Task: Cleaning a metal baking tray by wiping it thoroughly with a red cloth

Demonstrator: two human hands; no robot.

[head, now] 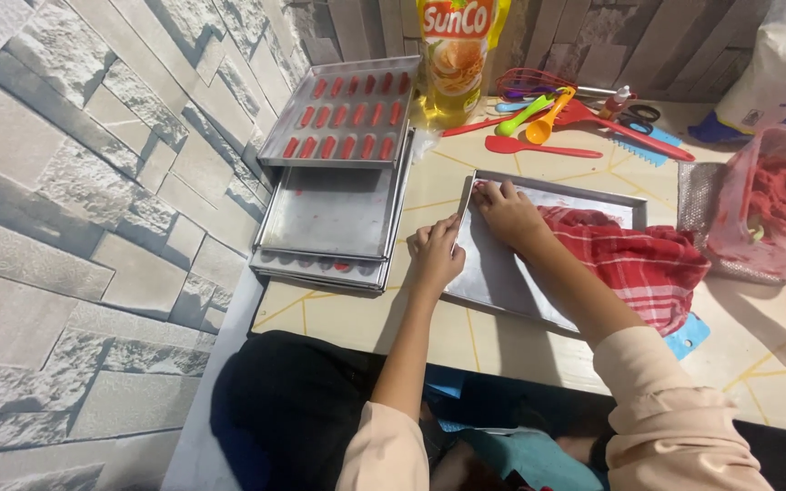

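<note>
A flat metal baking tray (502,277) lies on the low table in front of me. My left hand (436,255) grips its left rim, fingers curled over the edge. My right hand (507,214) rests near the tray's far left corner, fingertips pressing on a small red piece there. A red and white checked cloth (643,264) lies bunched across the right half of the tray, just beside my right forearm.
A stack of metal trays (334,214) stands at the left by the stone-pattern wall; the top one (343,114) holds rows of red pieces. A yellow oil pouch (457,55), coloured plastic spoons (539,123), scissors (639,115) and a plastic bag of red dough (775,209) lie behind and right.
</note>
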